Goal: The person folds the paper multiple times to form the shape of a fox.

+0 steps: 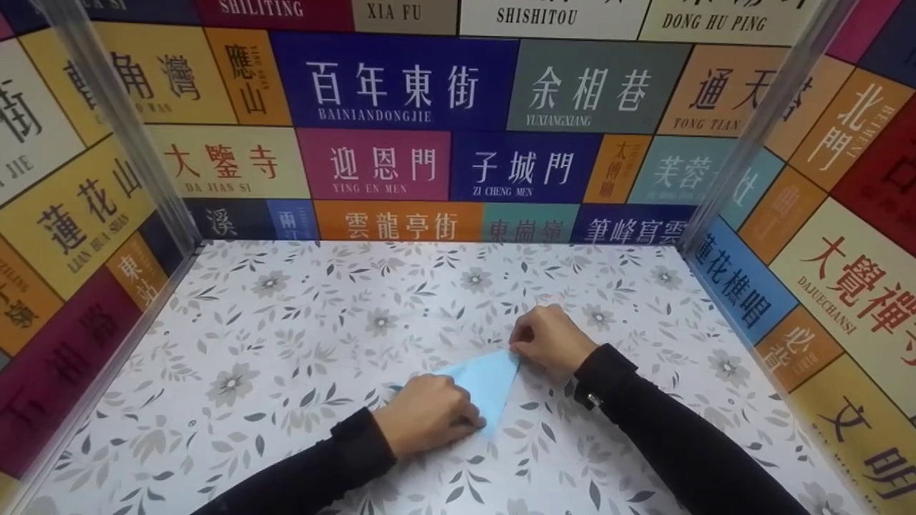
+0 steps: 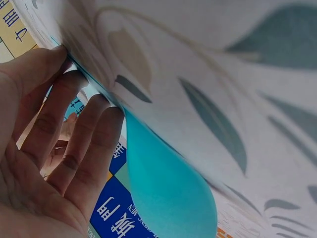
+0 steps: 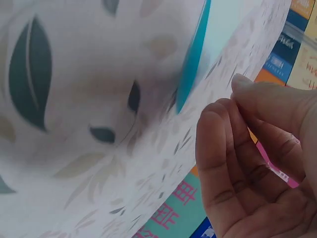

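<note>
A light blue sheet of paper (image 1: 490,386) lies on the patterned table surface, bent over, with a loop of it bulging up in the left wrist view. My left hand (image 1: 429,415) presses its fingertips down on the sheet's left part; the thumb is close beside them. At the sheet's upper right corner is my right hand (image 1: 551,340), fingers loosely bent and thumb tip near the index finger. In the right wrist view, a pointed blue paper edge (image 3: 190,69) stands apart from those fingers, with no paper visible between them.
Floral-patterned white covering (image 1: 286,322) spreads over the table. Behind it rises a wall of colourful signs (image 1: 393,86), with sign-covered panels at both sides. Clear corner posts (image 1: 154,164) stand at the back left and back right.
</note>
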`<act>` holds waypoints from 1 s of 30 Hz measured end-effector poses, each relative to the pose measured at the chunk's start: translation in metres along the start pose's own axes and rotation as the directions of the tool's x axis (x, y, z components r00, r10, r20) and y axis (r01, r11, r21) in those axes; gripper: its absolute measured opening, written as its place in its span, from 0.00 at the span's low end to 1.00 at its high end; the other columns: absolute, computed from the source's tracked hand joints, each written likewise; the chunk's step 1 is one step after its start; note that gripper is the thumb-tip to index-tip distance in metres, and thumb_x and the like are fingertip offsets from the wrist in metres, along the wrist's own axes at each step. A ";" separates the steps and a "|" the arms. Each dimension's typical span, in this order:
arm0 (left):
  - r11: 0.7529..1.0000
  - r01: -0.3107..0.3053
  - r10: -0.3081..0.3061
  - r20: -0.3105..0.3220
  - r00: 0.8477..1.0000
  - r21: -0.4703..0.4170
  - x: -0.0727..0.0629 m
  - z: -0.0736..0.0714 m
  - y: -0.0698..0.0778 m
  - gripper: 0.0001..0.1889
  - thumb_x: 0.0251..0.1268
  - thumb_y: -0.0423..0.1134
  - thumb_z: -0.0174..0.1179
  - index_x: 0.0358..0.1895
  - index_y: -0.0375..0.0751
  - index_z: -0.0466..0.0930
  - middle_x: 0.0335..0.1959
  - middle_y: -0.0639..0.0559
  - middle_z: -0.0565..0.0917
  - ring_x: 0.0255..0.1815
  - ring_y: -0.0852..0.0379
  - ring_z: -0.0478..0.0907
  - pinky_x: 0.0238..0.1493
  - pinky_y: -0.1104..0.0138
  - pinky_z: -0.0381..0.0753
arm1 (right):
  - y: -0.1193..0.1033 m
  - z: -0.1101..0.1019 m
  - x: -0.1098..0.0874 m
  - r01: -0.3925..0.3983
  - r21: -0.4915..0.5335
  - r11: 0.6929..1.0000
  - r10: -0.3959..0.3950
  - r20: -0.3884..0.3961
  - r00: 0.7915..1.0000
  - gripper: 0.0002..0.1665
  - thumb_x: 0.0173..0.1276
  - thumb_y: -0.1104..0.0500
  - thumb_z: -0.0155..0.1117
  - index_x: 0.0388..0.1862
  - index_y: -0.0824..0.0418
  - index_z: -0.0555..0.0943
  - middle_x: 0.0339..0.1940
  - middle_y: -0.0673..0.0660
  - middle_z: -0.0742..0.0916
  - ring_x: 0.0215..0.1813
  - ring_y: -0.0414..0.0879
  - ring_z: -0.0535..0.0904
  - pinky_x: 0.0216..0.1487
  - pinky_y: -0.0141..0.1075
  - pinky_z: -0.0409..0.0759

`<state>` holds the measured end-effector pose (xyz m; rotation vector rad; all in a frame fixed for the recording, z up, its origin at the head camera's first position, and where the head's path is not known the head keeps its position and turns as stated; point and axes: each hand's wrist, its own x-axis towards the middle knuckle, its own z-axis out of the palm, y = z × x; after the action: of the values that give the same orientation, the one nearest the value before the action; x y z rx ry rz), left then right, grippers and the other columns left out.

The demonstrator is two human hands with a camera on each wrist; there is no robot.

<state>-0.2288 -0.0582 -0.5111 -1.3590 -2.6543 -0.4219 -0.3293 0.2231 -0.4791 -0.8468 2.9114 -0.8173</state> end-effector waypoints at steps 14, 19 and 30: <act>1.000 -0.010 0.010 0.005 1.000 0.019 -0.001 0.001 -0.002 0.06 0.75 0.48 0.81 0.50 0.63 1.00 0.45 0.62 0.99 0.44 0.58 0.95 0.50 0.62 0.93 | -0.034 0.025 -0.018 0.149 -0.013 0.989 -0.148 0.068 0.987 0.06 0.68 0.69 0.81 0.38 0.60 0.98 0.35 0.52 0.97 0.39 0.45 0.93 0.45 0.37 0.92; 1.000 -0.020 0.020 0.002 1.000 0.018 -0.001 0.001 -0.002 0.06 0.76 0.48 0.80 0.50 0.62 1.00 0.43 0.61 0.98 0.43 0.57 0.94 0.47 0.62 0.92 | -0.041 0.032 -0.025 0.204 -0.041 0.978 -0.200 0.074 0.977 0.06 0.64 0.70 0.84 0.36 0.60 0.97 0.33 0.53 0.97 0.37 0.46 0.93 0.44 0.37 0.93; 0.999 -0.039 0.040 -0.015 0.999 0.018 -0.001 0.001 -0.002 0.05 0.75 0.48 0.80 0.48 0.62 1.00 0.41 0.61 0.98 0.40 0.58 0.93 0.45 0.64 0.91 | -0.052 0.040 -0.036 0.204 -0.135 0.970 -0.197 0.058 0.979 0.09 0.62 0.71 0.82 0.28 0.58 0.95 0.28 0.52 0.90 0.31 0.41 0.83 0.35 0.31 0.83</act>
<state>-0.2300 -0.0602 -0.5130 -1.3949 -2.6080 -0.4023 -0.2671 0.1844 -0.4939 -1.1709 2.9063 -0.5979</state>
